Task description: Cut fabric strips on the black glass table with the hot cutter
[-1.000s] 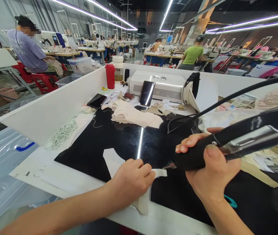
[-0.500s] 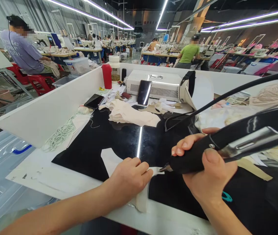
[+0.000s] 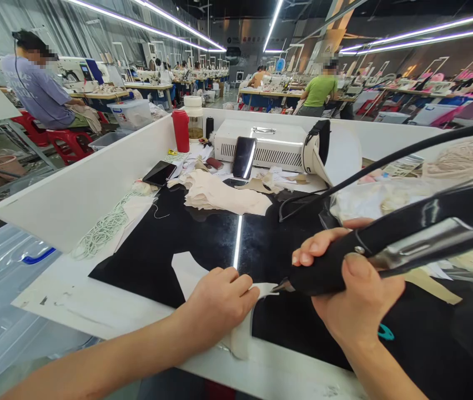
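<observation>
My left hand [image 3: 224, 297] is closed on a white fabric piece [image 3: 187, 272], whose shaped end lies flat on the black work surface [image 3: 157, 233]. One fabric strip hangs below the hand over the front edge of the table. My right hand [image 3: 359, 297] grips a black corded hand tool [image 3: 328, 266] with a silver lever along its side. Its pointed metal tip touches the narrow end of the fabric, just right of my left fingertips. My left thumb is mostly hidden.
Beyond the hands lies a stack of cream fabric pieces [image 3: 224, 191]. Two phones, a red cup [image 3: 181, 130] and a white vented box [image 3: 261, 141] stand behind it. Pale green cord [image 3: 103, 228] lies left; a black cable [image 3: 411, 147] arches right. Co-workers sit farther back.
The view has shifted very slightly. Both hands, the fabric and the tool keep nearly the same places relative to each other.
</observation>
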Action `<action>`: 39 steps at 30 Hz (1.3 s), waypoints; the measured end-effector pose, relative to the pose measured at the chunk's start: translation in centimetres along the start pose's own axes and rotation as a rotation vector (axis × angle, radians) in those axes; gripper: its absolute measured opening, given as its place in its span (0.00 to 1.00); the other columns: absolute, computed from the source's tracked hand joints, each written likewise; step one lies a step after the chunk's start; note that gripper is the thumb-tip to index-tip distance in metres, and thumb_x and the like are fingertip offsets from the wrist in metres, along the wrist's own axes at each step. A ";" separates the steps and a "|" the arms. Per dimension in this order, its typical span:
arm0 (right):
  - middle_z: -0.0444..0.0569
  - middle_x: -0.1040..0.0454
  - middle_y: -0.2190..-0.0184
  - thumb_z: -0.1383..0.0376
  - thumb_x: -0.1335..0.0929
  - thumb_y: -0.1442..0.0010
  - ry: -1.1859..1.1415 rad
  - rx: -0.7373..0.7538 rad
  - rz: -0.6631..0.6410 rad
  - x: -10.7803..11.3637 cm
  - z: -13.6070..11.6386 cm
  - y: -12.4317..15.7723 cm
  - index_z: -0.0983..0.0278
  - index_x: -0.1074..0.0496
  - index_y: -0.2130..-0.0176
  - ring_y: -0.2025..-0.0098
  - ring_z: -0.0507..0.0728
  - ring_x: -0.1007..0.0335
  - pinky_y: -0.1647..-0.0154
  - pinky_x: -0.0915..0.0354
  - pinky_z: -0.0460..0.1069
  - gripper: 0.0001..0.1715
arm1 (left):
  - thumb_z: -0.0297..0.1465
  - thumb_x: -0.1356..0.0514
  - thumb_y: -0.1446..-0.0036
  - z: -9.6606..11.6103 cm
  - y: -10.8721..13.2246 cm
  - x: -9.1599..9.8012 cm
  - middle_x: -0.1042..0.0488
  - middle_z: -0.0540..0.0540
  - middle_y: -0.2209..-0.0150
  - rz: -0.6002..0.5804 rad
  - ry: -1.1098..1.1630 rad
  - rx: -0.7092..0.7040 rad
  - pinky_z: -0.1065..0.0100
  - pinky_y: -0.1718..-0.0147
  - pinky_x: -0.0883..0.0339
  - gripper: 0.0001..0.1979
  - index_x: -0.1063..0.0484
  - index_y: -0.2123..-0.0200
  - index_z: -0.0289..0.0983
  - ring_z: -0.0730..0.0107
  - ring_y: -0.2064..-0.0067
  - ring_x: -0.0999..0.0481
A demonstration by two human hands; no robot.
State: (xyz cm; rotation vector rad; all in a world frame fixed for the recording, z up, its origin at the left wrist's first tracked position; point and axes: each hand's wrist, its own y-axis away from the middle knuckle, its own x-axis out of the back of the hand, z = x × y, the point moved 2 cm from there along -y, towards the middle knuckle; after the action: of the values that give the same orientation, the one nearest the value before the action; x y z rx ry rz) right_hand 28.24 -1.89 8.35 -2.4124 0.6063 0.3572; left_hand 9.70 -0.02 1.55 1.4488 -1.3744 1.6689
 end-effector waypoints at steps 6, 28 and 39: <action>0.39 0.25 0.74 0.56 0.21 0.44 0.027 0.004 0.012 0.6 0.0 -0.1 0.57 0.27 0.55 0.78 0.55 0.29 0.76 0.28 0.51 0.21 | 0.17 0.47 0.30 -0.1 0.0 0.0 0.26 0.48 0.65 0.008 -0.010 -0.005 0.62 0.73 0.35 0.12 0.29 0.53 0.36 0.65 0.68 0.29; 0.41 0.22 0.71 0.57 0.19 0.42 0.100 -0.025 0.062 1.1 -1.8 3.4 0.56 0.26 0.51 0.72 0.57 0.26 0.69 0.23 0.54 0.23 | 0.12 0.46 0.37 1.5 1.5 1.5 0.24 0.45 0.56 -0.102 0.151 0.237 0.63 0.55 0.24 0.18 0.32 0.51 0.38 0.61 0.55 0.22; 0.41 0.21 0.70 0.59 0.20 0.38 0.083 0.006 0.013 1.2 -2.0 4.0 0.57 0.28 0.49 0.71 0.56 0.24 0.69 0.24 0.52 0.22 | 0.14 0.44 0.34 1.0 1.9 1.7 0.24 0.46 0.55 -0.151 0.190 0.189 0.66 0.56 0.24 0.15 0.28 0.53 0.38 0.65 0.56 0.23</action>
State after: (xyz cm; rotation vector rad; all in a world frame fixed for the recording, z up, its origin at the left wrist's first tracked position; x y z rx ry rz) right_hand 27.45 -6.39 7.43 -2.4283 0.6590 0.2611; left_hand 7.91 -1.94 2.41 1.4154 -1.0036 1.8231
